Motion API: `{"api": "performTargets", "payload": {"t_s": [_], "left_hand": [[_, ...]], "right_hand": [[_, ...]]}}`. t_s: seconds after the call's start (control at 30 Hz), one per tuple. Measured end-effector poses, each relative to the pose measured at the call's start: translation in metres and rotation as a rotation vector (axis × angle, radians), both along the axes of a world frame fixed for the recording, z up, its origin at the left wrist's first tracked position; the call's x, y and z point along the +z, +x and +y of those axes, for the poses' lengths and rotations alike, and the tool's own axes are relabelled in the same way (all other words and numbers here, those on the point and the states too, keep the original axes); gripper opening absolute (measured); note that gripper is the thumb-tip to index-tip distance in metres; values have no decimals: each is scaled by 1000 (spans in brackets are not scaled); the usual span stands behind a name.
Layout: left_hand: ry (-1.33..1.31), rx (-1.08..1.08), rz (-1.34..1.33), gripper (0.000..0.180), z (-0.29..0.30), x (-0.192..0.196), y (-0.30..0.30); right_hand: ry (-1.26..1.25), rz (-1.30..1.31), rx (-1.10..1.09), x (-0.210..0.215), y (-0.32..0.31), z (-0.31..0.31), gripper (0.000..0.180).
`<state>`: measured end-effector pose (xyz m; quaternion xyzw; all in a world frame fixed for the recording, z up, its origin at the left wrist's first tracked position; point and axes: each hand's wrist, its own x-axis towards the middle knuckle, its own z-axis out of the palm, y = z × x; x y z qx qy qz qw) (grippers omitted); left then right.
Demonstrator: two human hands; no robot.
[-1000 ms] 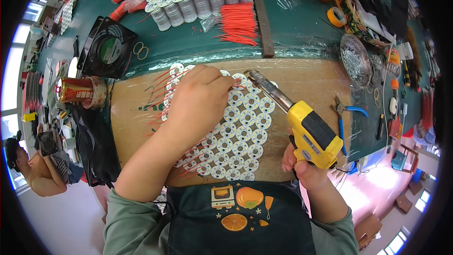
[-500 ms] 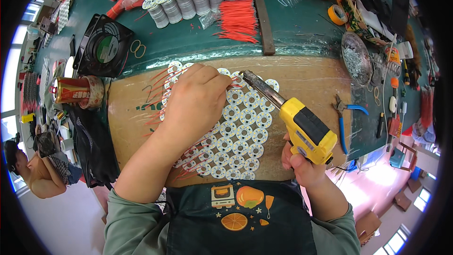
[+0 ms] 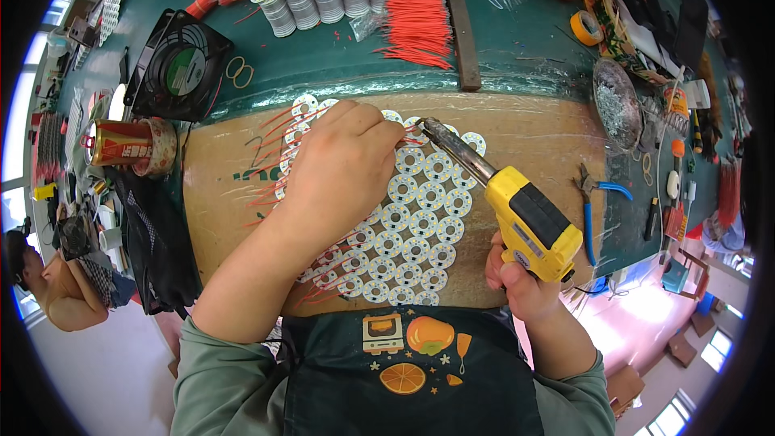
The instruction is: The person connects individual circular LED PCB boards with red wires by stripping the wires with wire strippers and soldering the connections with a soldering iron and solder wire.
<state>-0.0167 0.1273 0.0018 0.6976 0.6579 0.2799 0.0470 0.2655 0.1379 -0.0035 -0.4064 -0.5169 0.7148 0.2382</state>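
Left hand (image 3: 343, 165) flat, pressing light, fragile round LED boards (image 3: 408, 230). Right hand (image 3: 521, 282) clamped on soldering gun (image 3: 529, 222) grip; hold there, tip likely hot.

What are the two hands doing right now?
Left hand: fingers curled, pressing on the round white discs.
Right hand: closed around the yellow soldering gun.

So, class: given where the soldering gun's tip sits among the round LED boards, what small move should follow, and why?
Probably ease the soldering gun tip down onto the round LED board beside the left hand. The right hand points the tip there, and the left hand presses on the boards beside it.
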Motion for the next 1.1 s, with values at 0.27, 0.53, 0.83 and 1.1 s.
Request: {"api": "performTargets", "payload": {"t_s": [0.27,0.53,0.83,1.1], "left_hand": [[1,5,5,14,0,-1,0],[96,-24,19,14,0,2,1],[108,-87,32,16,0,-7,2],[107,-82,25,14,0,-6,2]], "right_hand": [[-7,52,-38,-3,3,-2,82],[-28,44,-17,0,15,-7,84],[-10,2,1,-1,16,-11,79],[-53,-7,2,1,14,-11,70]]}}
